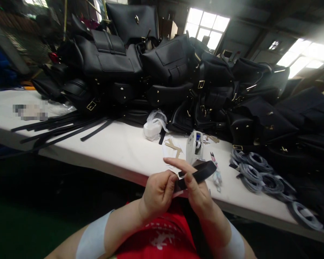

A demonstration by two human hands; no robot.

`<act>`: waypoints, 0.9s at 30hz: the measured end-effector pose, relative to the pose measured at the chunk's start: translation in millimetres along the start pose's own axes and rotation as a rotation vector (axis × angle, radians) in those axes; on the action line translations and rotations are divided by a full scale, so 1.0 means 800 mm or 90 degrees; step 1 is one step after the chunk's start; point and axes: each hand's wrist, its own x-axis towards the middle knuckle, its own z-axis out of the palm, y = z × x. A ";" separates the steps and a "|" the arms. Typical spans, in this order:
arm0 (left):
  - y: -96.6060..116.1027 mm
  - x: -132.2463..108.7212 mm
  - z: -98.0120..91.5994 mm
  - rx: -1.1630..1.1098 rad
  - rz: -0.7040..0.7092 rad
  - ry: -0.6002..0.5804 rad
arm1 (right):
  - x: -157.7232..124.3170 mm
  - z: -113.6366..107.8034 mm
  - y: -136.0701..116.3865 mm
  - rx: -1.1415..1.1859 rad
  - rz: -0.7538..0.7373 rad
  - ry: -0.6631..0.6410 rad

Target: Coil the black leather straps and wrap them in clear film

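Note:
A black strap (205, 172) is held between my two hands, above the front edge of the table. My left hand (160, 189) is closed, with thumb and curled fingers pinching the strap's end. My right hand (198, 192) grips the strap between thumb and fingers, its index finger stretched out to the left. Part of the strap makes a loop over the right hand, and a long dark length hangs down in front of the red shirt (162, 233). The exact spot where the fingers meet the strap is partly hidden.
Black handbags (116, 61) are piled along the back of the white table (118, 144). Loose black straps (62, 126) lie at left. Near the middle stand a white plastic bag (154, 126) and a tape dispenser (194, 147). Wrapped coiled straps (251, 172) lie at right.

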 end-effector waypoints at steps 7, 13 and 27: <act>-0.004 0.000 0.008 0.001 -0.046 0.002 | -0.003 -0.013 0.006 0.033 0.013 0.087; 0.008 0.002 0.016 -0.020 -0.025 0.006 | -0.014 -0.004 -0.002 -0.087 -0.034 0.083; -0.002 0.001 0.007 -0.278 -0.270 -0.245 | -0.042 0.020 0.025 0.008 0.011 0.098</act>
